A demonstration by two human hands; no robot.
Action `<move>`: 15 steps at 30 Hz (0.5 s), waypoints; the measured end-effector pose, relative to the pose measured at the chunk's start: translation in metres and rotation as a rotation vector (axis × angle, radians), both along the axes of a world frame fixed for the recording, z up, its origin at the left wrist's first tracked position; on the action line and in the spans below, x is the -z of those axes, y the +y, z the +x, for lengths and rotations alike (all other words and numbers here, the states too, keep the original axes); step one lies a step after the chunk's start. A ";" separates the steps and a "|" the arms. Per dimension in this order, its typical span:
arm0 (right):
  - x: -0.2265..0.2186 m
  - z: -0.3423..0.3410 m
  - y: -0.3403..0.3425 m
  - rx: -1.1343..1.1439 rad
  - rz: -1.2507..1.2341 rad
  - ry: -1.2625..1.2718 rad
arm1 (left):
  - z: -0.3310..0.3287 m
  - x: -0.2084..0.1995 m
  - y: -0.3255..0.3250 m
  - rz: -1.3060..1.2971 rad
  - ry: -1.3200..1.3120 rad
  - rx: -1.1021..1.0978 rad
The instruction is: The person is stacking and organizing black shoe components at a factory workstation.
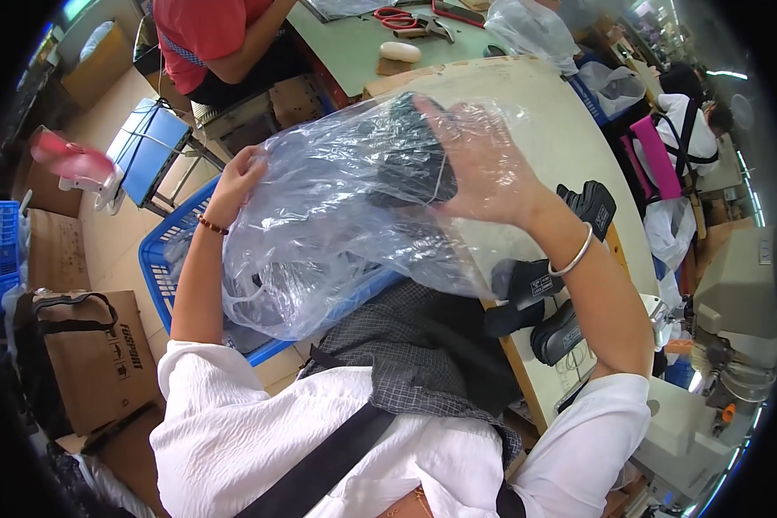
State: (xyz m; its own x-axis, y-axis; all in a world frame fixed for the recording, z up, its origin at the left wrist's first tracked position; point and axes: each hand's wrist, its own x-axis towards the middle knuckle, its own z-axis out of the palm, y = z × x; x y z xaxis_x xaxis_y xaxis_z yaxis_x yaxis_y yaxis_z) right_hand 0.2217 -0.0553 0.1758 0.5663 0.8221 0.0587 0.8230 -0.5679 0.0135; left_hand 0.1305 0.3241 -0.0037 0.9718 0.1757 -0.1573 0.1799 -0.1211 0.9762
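Observation:
A large clear plastic bag [319,198] is stretched between my hands, above my lap and the table's edge. My left hand [237,181] is closed on the bag's left edge. Seen through the film, my right hand [488,164] is inside the bag's right part, with fingers and thumb around the edge of a dark bundle [406,160]. This bundle looks like folded dark socks; glare on the plastic hides its details. Several black socks with labels lie by my right forearm, among them one sock pair [527,281] near the table edge and another pair [589,205] farther back.
A blue plastic basket [160,250] stands below the bag on the left. The pale worktable [570,129] runs along my right. Farther off, red-handled scissors [394,17] and pliers [436,28] lie on a green table. A person in red [207,43] sits there. A cardboard box [95,354] stands at left.

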 end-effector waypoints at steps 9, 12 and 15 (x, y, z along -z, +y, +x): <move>0.010 0.039 -0.031 0.122 -0.019 -0.114 | -0.007 0.101 -0.046 1.293 -0.080 0.223; 0.009 0.048 -0.041 0.193 -0.019 -0.094 | 0.005 0.174 -0.042 1.358 0.299 0.283; 0.010 0.055 -0.062 0.318 0.027 -0.027 | 0.017 0.198 -0.046 1.254 0.450 0.251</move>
State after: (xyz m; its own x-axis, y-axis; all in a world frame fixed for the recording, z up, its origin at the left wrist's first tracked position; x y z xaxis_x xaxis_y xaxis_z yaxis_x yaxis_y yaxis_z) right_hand 0.2763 -0.1173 0.1658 0.7923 0.6023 0.0971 0.6040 -0.7969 0.0142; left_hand 0.1476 0.2781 -0.2021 0.9060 0.2613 -0.3331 0.2932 -0.9548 0.0485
